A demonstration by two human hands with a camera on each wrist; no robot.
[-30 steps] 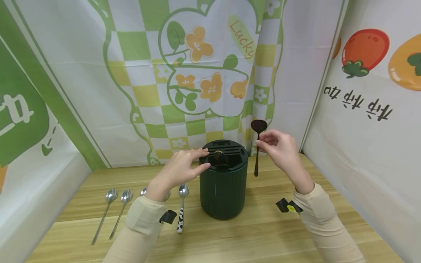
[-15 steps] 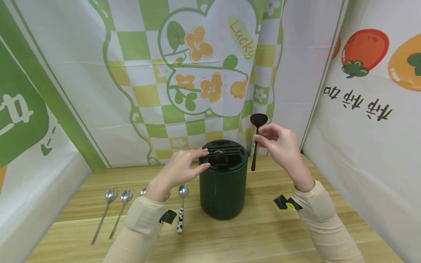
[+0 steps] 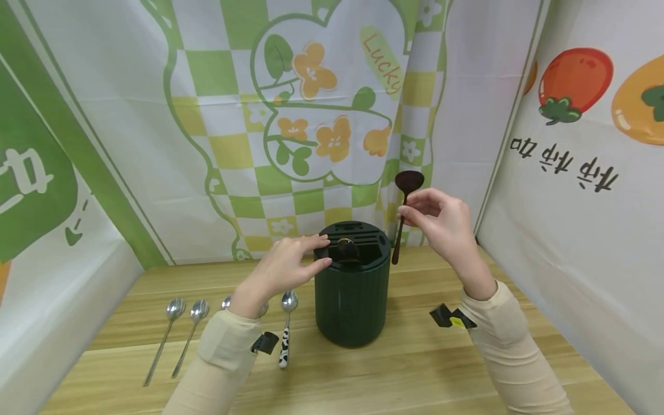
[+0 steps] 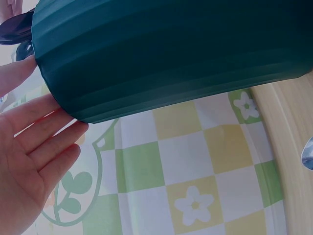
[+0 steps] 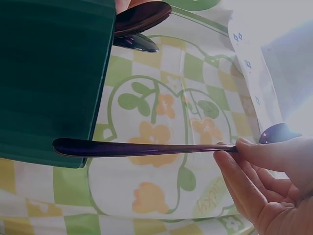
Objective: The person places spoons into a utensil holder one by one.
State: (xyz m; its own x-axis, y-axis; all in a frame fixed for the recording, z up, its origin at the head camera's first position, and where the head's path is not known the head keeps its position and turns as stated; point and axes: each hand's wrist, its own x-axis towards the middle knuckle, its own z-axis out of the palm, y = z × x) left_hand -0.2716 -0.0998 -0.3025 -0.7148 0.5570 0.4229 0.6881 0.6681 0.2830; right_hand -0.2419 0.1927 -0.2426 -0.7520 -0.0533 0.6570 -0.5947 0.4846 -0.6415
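Spoon [image 3: 409,182] held aloft: dark, round-bowled, bowl upward, handle slanting down so its tip hangs just beside a green ribbed utensil holder [image 3: 351,308].
Right hand [image 3: 447,222]: grip pinching the spoon between thumb and fingertips, high on the handle below the bowl; this probably leaves the handle's length free to aim.
Left hand [image 3: 284,264]: grip released, fingers extended and spread against the holder's upper edge, thumb at the near side; likely steadying it.
Slotted lid [image 3: 370,229]: covers the holder, with narrow slits and one wide opening, seemingly to keep utensils apart.
Spoons in the opening: the head view seems to show one dark bowl [image 3: 347,249]; both wrist views reveal two, overlapping.
Handle and wall: they overlap in the right wrist view, which hides depth; from the head they look apart.
Table [image 3: 363,380]: silver spoons [image 3: 176,308] lie side by side, bowls away from the person; one has a cow-print handle [image 3: 284,349]. The left forearm [image 3: 228,340] partly hides others.
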